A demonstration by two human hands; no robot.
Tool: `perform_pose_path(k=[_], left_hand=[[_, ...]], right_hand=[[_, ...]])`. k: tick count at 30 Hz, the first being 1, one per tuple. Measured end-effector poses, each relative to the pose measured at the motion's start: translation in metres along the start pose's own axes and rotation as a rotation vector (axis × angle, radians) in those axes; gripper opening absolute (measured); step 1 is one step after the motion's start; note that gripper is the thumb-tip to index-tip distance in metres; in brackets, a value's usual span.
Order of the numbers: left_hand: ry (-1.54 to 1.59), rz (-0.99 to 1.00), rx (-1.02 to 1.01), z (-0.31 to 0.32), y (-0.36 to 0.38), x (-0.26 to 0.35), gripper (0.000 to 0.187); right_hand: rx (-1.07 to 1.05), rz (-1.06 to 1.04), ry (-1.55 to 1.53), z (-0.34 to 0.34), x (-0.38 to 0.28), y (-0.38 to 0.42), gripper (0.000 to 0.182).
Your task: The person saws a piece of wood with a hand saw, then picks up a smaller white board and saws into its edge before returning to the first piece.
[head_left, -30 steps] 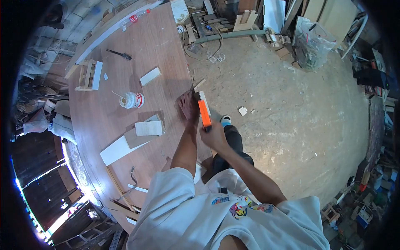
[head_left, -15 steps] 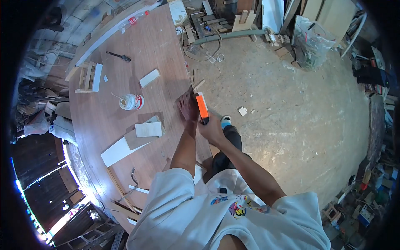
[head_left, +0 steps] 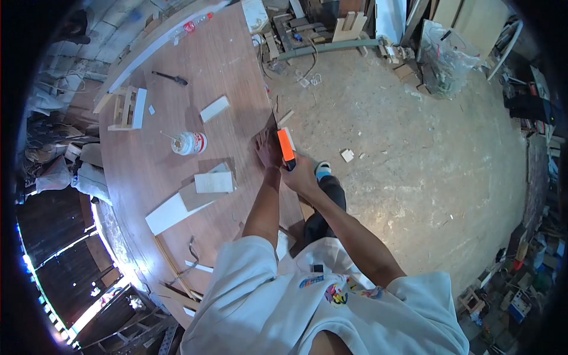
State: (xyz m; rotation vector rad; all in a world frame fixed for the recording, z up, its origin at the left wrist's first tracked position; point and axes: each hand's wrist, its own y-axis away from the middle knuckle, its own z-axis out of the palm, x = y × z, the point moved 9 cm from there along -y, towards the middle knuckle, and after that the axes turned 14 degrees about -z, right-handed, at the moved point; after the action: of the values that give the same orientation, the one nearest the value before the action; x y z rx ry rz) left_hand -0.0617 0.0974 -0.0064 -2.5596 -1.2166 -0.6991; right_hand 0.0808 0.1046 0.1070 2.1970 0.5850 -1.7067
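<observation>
My left hand (head_left: 269, 149) lies flat near the table's right edge, fingers spread on the wooden top. Just right of it, my right hand (head_left: 300, 176) is closed around the black grip of an orange-and-black hand tool (head_left: 286, 145). The tool's orange part points away from me along the table edge; its exact kind is not clear. Close to it, a pale strip (head_left: 286, 116) sticks out past the edge. On the table to my left are a small white-faced block (head_left: 214, 184), a longer white board (head_left: 171, 214) and a jar (head_left: 189, 144) with a stick in it.
Farther up the table (head_left: 177, 59) lie a white block (head_left: 215, 109), a dark slim tool (head_left: 170, 77), a small wooden frame (head_left: 128, 108) and a plastic bottle (head_left: 198, 23). Wood scraps (head_left: 347, 155) dot the floor. A clear plastic bag (head_left: 447, 65) stands at the back right.
The orange-and-black tool and my right hand have shifted slightly forward along the table edge. My left hand stays in about the same place. The whole view has moved a little.
</observation>
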Motion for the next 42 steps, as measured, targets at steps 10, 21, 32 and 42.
perform_pose_path(k=[10, 21, 32, 42], left_hand=[[-0.001, 0.096, -0.044, -0.005, -0.009, 0.016, 0.032], [0.045, 0.078, 0.037, -0.019, -0.010, 0.014, 0.028], [-0.178, 0.183, 0.195, 0.023, -0.007, -0.009, 0.028], [0.127, 0.186, -0.016, -0.011, -0.009, 0.023, 0.026]], right_hand=[[-0.062, 0.115, -0.083, -0.046, -0.060, 0.102, 0.020], [-0.032, 0.008, -0.002, -0.033, -0.061, 0.092, 0.012], [0.072, -0.028, -0.053, -0.001, -0.006, -0.005, 0.013], [-0.018, 0.135, -0.122, -0.046, -0.063, 0.114, 0.012]])
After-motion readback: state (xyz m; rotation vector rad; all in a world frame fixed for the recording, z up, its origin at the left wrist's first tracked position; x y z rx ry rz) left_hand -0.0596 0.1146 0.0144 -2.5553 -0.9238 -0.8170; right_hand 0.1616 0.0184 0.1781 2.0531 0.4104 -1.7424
